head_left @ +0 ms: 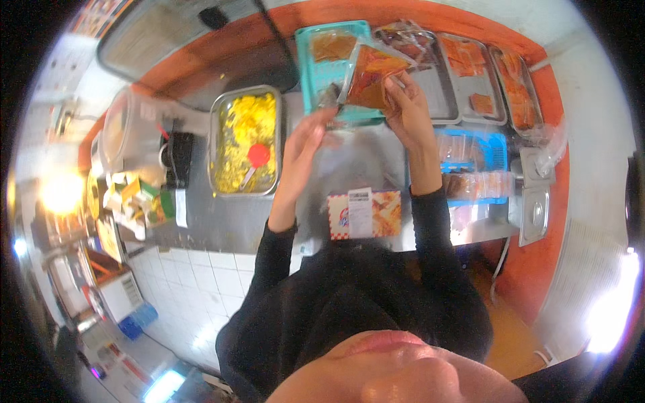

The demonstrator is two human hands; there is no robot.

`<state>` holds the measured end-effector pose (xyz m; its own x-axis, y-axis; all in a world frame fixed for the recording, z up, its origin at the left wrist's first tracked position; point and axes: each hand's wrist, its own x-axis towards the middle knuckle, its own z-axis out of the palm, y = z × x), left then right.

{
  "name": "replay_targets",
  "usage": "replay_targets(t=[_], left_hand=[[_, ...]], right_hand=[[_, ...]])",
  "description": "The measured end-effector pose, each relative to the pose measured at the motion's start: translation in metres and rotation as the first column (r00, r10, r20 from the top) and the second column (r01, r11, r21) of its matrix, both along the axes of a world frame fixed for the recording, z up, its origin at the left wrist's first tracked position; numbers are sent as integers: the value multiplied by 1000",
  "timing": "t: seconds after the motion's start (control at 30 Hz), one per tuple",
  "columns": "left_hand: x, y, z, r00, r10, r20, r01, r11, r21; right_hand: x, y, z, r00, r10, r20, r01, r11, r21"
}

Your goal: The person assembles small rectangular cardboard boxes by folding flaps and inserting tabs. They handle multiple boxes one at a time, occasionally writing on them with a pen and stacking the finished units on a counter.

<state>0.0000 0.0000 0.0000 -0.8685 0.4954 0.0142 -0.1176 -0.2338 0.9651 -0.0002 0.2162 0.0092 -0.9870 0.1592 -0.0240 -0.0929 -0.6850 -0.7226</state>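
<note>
My right hand [411, 114] pinches the right edge of a clear plastic packet [373, 75] with flat, orange-red food inside. The packet is tilted over a turquoise basket [308, 84], which holds another bag of brownish food [334, 46]. Beside the packet's lower left corner, my left hand [304, 146] has its fingers closed. A small dark thing shows by those fingertips, too blurred to name. Between my forearms, near the counter's front edge, lies a food box [384, 213] with a printed label [360, 213] on top.
Left of my hands stands a steel pan [213, 158] of yellow food with a red scoop [258, 156]. Metal trays [445, 80] with packets and orange-red food line the back right. A blue basket [500, 151] holds wrapped stacks. Steel lids [535, 216] stand at the right edge.
</note>
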Motion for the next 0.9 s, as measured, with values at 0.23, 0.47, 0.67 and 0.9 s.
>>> replay_targets(t=[0.23, 0.47, 0.67, 0.9], left_hand=[[37, -63, 86, 938, 321, -134, -303, 943, 138], [78, -152, 116, 840, 466, -278, -456, 884, 102], [77, -172, 96, 905, 365, -218, -348, 931, 114], [87, -172, 1, 994, 92, -61, -101, 980, -171]], right_hand=[[46, -119, 63, 986, 117, -116, -90, 973, 212], [77, -210, 94, 966, 151, -210, -73, 938, 339], [93, -237, 77, 986, 34, -163, 31, 924, 381], [107, -184, 16, 978, -196, -65, 133, 359, 924]])
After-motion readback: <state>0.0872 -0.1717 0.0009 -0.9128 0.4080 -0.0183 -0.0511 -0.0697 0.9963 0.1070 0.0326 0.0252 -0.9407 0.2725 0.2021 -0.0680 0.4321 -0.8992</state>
